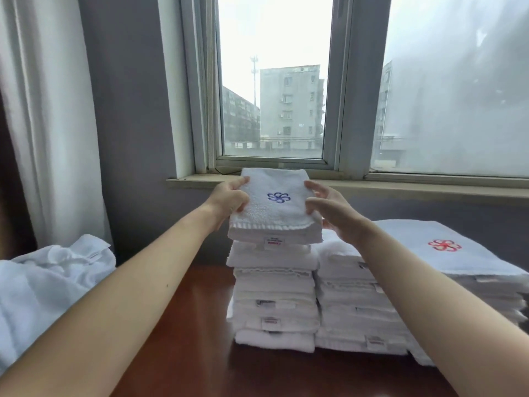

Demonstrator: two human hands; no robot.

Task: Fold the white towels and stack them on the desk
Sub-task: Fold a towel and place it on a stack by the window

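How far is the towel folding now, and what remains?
Done: three stacks of folded towels stand on the desk. In hand: the left hand and right hand hold a folded blue-logo towel at the top of the tallest stack. Left: a heap of unfolded towels at the left.

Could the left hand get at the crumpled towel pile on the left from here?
Probably yes, once freed. The left hand grips the blue-logo towel atop the tall stack; the crumpled pile lies low to its left, with nothing between.
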